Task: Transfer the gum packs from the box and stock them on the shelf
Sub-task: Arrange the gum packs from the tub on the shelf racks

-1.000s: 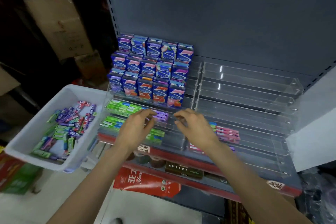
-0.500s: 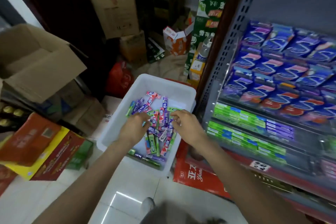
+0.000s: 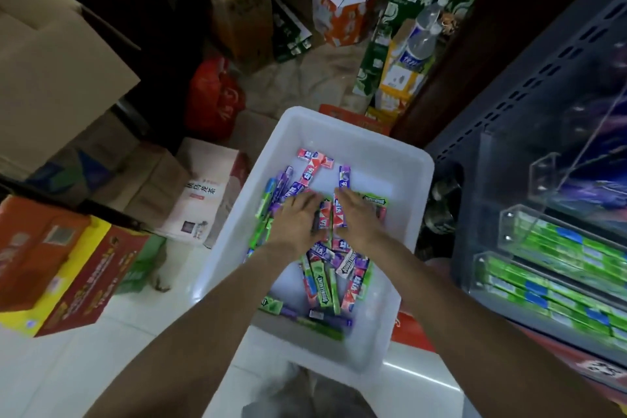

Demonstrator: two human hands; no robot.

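1. Head view: one white box [image 3: 390,163] on the floor holds a loose heap of gum packs [image 3: 325,278], green, purple and red, too jumbled to count.
2. Two hands lie palm-down on the heap, fingers straight: left hand [image 3: 297,219], right hand [image 3: 358,219].
3. The shelf [image 3: 529,118] at right carries two rows of green packs [image 3: 556,268].

A: What colours are seen in the box [image 3: 403,159]?
B: Its walls are plain white. The gum packs [image 3: 320,285] inside are mixed: bright green with white lettering, purple, and pinkish red with white triangles.
A: And on the shelf [image 3: 529,101]?
B: Dark grey-blue metal is seen, perforated in rows. The stocked packs [image 3: 556,281] are lime green with blue patches.
A: What else is coloured?
B: A red bag [image 3: 213,95], an orange-and-white carton [image 3: 336,10], brown cardboard boxes [image 3: 68,54], and a glossy white floor [image 3: 40,366] are noted.
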